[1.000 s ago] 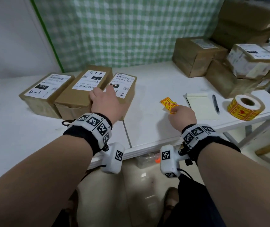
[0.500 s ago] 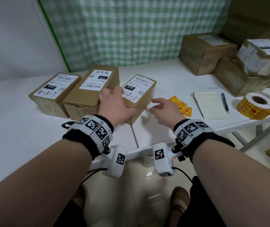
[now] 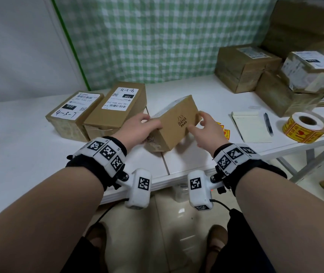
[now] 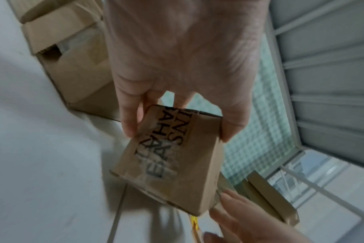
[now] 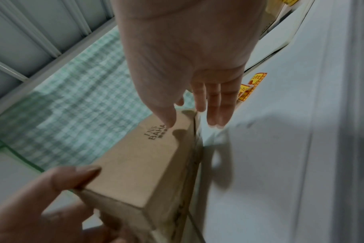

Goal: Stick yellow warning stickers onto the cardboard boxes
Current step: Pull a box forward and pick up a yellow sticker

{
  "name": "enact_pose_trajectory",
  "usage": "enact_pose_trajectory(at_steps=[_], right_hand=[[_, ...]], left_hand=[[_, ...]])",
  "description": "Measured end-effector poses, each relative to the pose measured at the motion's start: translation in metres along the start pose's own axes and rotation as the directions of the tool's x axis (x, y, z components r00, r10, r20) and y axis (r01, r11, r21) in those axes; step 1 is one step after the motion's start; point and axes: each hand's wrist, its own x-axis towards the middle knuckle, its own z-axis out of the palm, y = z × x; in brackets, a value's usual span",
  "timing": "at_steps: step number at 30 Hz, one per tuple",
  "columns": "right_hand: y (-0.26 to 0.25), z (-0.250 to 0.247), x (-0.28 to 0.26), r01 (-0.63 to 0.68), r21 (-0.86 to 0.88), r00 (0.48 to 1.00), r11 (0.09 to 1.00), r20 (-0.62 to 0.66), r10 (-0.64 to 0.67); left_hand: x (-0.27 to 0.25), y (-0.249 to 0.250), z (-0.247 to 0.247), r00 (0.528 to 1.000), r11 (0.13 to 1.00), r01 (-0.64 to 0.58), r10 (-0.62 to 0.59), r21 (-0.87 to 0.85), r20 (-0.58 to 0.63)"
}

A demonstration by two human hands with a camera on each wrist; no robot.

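A brown cardboard box (image 3: 176,123) printed "BAHA" is tipped up off the white table (image 3: 196,91), its plain side facing me and its white label turned to the far side. My left hand (image 3: 143,125) grips its near end between thumb and fingers (image 4: 129,129). My right hand (image 3: 200,123) touches the box's right part, thumb on the printed face (image 5: 139,164), fingers (image 5: 214,106) straight beside it. Loose yellow warning stickers (image 3: 224,133) lie on the table just right of that hand. The sticker roll (image 3: 304,127) stands at the right edge.
Two labelled boxes (image 3: 74,113) (image 3: 117,107) sit side by side at the left. A notepad (image 3: 249,125) with a pen (image 3: 268,124) lies between the stickers and the roll. More boxes (image 3: 243,66) are stacked at the back right. The table's front edge is near my wrists.
My right hand left the stickers on the table and came left to the box. Both hands have pulled the box away from its neighbours and rolled it, label side turning away.
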Motion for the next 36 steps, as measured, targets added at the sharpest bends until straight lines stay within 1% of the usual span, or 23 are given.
enact_pose_trajectory(at_steps=[2, 5, 8, 9, 11, 13, 14, 16, 18, 19, 21, 23, 26, 31, 36], right_hand=[[0.002, -0.002, 0.002, -0.018, -0.009, 0.999, 1.000, -0.037, 0.018], [0.005, -0.002, 0.004, -0.057, -0.009, 0.998, 0.998, -0.034, 0.056], [0.007, 0.000, 0.006, -0.047, -0.004, 0.998, 0.999, -0.041, 0.047], [0.007, 0.000, 0.006, -0.040, -0.006, 0.998, 0.999, -0.049, 0.040], [0.007, 0.000, 0.007, -0.040, 0.012, 0.997, 0.999, -0.069, 0.041], [0.007, 0.000, 0.008, -0.039, 0.036, 0.997, 0.999, -0.072, 0.042], [0.007, -0.001, 0.009, -0.034, 0.042, 0.997, 0.999, -0.064, 0.037], [0.009, -0.003, 0.011, -0.029, 0.054, 0.999, 0.998, -0.043, 0.031], [0.012, -0.005, 0.014, -0.022, 0.059, 0.999, 0.998, -0.046, 0.024], [0.015, -0.007, 0.017, -0.016, 0.042, 0.998, 0.999, -0.065, 0.019], [0.024, -0.013, 0.024, -0.032, -0.052, 0.992, 0.998, -0.124, 0.026], [0.035, -0.021, 0.030, -0.097, -0.163, 0.984, 0.982, -0.164, 0.070], [0.050, -0.029, 0.039, -0.183, -0.252, 0.974, 0.950, -0.175, 0.141], [0.064, -0.027, 0.057, -0.246, -0.305, 0.957, 0.920, -0.225, 0.182], [0.068, -0.024, 0.074, -0.298, -0.403, 0.953, 0.866, -0.174, 0.247]], left_hand=[[-0.003, 0.000, -0.003, 0.999, 0.995, 0.035, -0.032, -0.091, 0.038], [-0.006, -0.001, -0.004, 0.992, 0.980, 0.087, -0.069, -0.180, 0.102], [-0.008, 0.002, -0.002, 0.993, 0.970, 0.083, -0.062, -0.228, 0.098], [-0.006, 0.003, -0.001, 0.996, 0.978, 0.059, -0.045, -0.200, 0.076], [-0.001, 0.008, 0.001, 1.000, 0.996, -0.017, 0.018, -0.088, 0.009], [0.006, 0.013, 0.004, 0.995, 0.995, -0.079, 0.083, 0.061, -0.060], [0.008, 0.016, 0.006, 0.991, 0.982, -0.101, 0.113, 0.162, -0.071], [0.011, 0.021, 0.011, 0.984, 0.916, -0.134, 0.170, 0.379, -0.062], [0.012, 0.025, 0.017, 0.979, 0.810, -0.136, 0.197, 0.570, -0.046], [0.013, 0.026, 0.020, 0.978, 0.767, -0.117, 0.200, 0.630, -0.062], [0.016, 0.025, 0.027, 0.974, 0.700, -0.065, 0.200, 0.712, -0.107], [0.020, 0.024, 0.032, 0.971, 0.658, -0.038, 0.202, 0.752, -0.128], [0.026, 0.023, 0.035, 0.968, 0.648, -0.025, 0.207, 0.761, -0.145], [0.036, 0.023, 0.037, 0.977, 0.687, 0.001, 0.153, 0.727, -0.146], [0.046, 0.021, 0.033, 0.988, 0.714, -0.009, 0.115, 0.700, -0.104]])
